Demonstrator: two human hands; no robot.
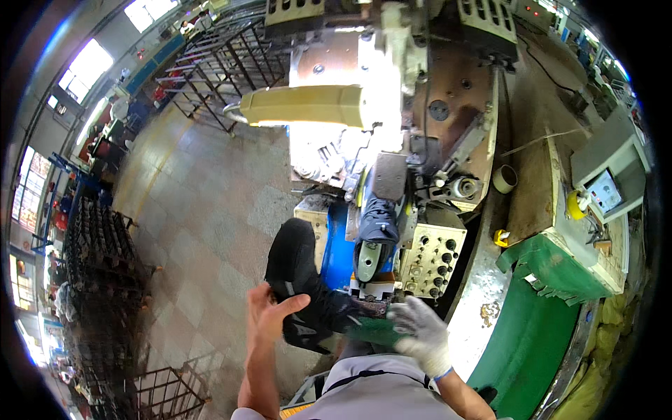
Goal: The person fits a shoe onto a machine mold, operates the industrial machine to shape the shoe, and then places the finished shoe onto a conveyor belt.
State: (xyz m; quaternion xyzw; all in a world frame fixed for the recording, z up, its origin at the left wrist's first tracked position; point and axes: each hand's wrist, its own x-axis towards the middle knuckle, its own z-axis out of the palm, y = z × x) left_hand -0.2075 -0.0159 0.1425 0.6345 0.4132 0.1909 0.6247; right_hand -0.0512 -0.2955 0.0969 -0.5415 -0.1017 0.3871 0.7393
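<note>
My bare left hand (267, 315) is closed at the edge of a black shoe (291, 253), its thumb lying across the dark material and part of its fingers hidden. Just below, more dark shoe (308, 327) with grey marks reaches toward my lap. My right hand (424, 337), in a white knit glove, has its fingers apart beside a dark green piece (376, 332); I see nothing held in it. Ahead, a dark blue laced shoe (379, 222) sits toe inward in a machine, under a metal plate (390, 176). A green last top (368, 263) shows in its opening.
Knob panel (432, 260) stands right of the clamped shoe; a yellow lamp arm (301, 106) juts left above. A green conveyor belt (535, 343) curves along my right, beside a bench (535, 203). Metal racks (222, 66) and dark shelving (105, 273) stand left.
</note>
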